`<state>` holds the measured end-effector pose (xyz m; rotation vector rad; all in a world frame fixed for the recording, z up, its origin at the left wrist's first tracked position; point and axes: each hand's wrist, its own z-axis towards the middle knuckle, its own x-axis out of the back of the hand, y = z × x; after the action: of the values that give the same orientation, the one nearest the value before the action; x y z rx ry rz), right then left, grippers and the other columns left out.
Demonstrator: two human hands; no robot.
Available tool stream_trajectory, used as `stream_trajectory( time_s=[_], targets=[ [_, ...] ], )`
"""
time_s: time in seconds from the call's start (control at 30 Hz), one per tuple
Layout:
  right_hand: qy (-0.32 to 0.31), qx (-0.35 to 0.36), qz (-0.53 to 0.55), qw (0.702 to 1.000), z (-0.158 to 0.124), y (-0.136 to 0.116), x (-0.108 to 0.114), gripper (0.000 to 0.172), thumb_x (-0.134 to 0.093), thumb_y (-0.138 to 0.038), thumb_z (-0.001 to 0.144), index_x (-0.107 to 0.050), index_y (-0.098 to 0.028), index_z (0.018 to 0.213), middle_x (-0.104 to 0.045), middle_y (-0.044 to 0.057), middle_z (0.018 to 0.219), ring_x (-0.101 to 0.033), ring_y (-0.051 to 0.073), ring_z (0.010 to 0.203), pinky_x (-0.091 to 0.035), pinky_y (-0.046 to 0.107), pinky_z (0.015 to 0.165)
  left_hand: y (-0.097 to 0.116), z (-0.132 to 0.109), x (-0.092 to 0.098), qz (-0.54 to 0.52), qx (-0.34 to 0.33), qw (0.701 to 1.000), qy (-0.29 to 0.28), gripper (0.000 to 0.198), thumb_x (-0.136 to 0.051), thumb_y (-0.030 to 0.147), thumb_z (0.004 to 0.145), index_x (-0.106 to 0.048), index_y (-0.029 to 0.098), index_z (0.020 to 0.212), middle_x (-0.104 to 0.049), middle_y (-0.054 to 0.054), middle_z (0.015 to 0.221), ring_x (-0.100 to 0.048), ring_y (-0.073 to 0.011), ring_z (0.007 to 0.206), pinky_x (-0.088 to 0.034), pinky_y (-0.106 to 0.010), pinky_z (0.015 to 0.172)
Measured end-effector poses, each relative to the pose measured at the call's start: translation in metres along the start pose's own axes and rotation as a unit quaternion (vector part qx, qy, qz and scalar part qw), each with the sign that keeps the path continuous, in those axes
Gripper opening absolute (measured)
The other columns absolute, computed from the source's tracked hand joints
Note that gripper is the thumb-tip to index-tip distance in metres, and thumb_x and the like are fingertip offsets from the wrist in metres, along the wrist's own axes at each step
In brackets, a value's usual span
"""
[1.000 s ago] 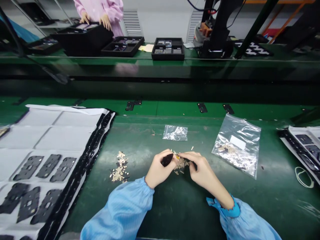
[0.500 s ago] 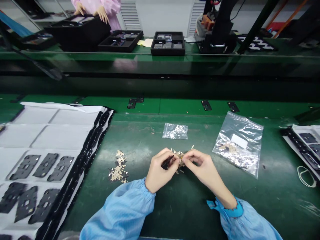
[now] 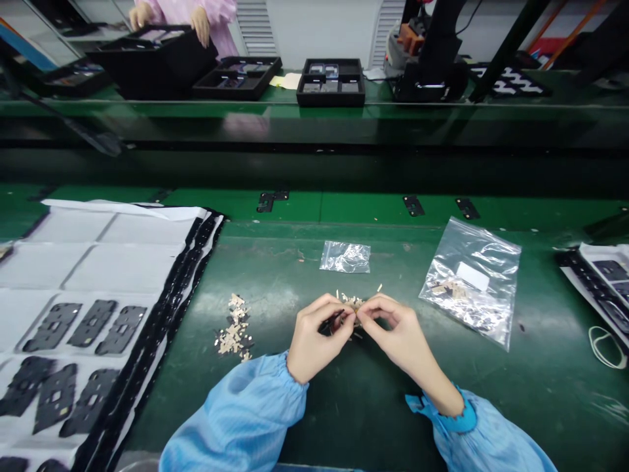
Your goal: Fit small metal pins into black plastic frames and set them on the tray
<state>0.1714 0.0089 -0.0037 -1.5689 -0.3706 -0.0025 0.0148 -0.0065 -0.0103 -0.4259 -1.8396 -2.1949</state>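
Right hand [image 3: 400,328] draws its forefinger, outstretched a second ago, into a pinch that meets the left hand [image 3: 314,331] at the fingertips. Left fingers grasp a black part [image 3: 331,322] over a heap of pale strips [image 3: 352,301]; what the right thumb and forefinger pinch, I cannot tell. From there, another heap [image 3: 234,328] sits at 9 o'clock, a small bag [image 3: 345,257] at 12. Best keep the left grip steady and the right pinch light.

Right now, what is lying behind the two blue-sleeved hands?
Small pale pieces on the green table show just beyond the left hand and right hand. The hands cover part of this pile; its hidden portion cannot be seen.
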Motion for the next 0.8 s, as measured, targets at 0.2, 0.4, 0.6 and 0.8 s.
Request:
stream_trajectory(
  time_s=[0.2,0.4,0.6,0.8],
  targets=[
    [-0.015,-0.018,0.049,0.999,0.0014,-0.0002,0.0005,0.008,-0.061,-0.023,0.079,-0.067,-0.018,0.077,-0.061,0.003,0.077,-0.061,0.016,0.070,-0.053,0.028,0.067,-0.0004,0.0004,-0.0002,-0.005,-0.003,1.000,0.020,0.006,-0.061,0.014,0.076,-0.067,0.016,0.077,-0.058,-0.002,0.071,-0.053,-0.0103,0.060,-0.042,-0.022,0.056],
    [-0.023,-0.036,0.103,0.994,0.0009,-0.0008,0.0021,0.007,-0.064,-0.024,0.077,-0.069,-0.018,0.078,-0.062,0.003,0.078,-0.062,0.016,0.071,-0.052,0.028,0.067,0.0019,0.0021,0.0028,-0.052,0.009,0.999,-0.005,0.008,-0.061,0.014,0.077,-0.069,0.014,0.078,-0.062,-0.004,0.073,-0.059,-0.0133,0.067,-0.046,-0.023,0.061],
    [-0.038,-0.006,0.070,0.997,0.0004,-0.0030,0.0030,0.009,-0.061,-0.021,0.080,-0.070,-0.019,0.079,-0.063,0.005,0.080,-0.062,0.017,0.075,-0.051,0.030,0.070,0.0043,0.0020,0.0025,-0.051,0.028,0.998,-0.001,0.007,-0.061,0.013,0.075,-0.068,0.013,0.072,-0.062,-0.004,0.069,-0.058,-0.0134,0.064,-0.045,-0.023,0.060],
    [-0.045,-0.053,0.120,0.990,0.0012,-0.0033,0.0008,0.008,-0.065,-0.024,0.076,-0.070,-0.018,0.076,-0.064,0.004,0.078,-0.062,0.016,0.071,-0.051,0.029,0.068,0.0035,0.0040,0.0025,0.000,0.050,0.999,0.021,0.011,-0.058,0.011,0.072,-0.063,0.013,0.063,-0.058,-0.002,0.064,-0.055,-0.0123,0.060,-0.042,-0.022,0.057]
  ],
)
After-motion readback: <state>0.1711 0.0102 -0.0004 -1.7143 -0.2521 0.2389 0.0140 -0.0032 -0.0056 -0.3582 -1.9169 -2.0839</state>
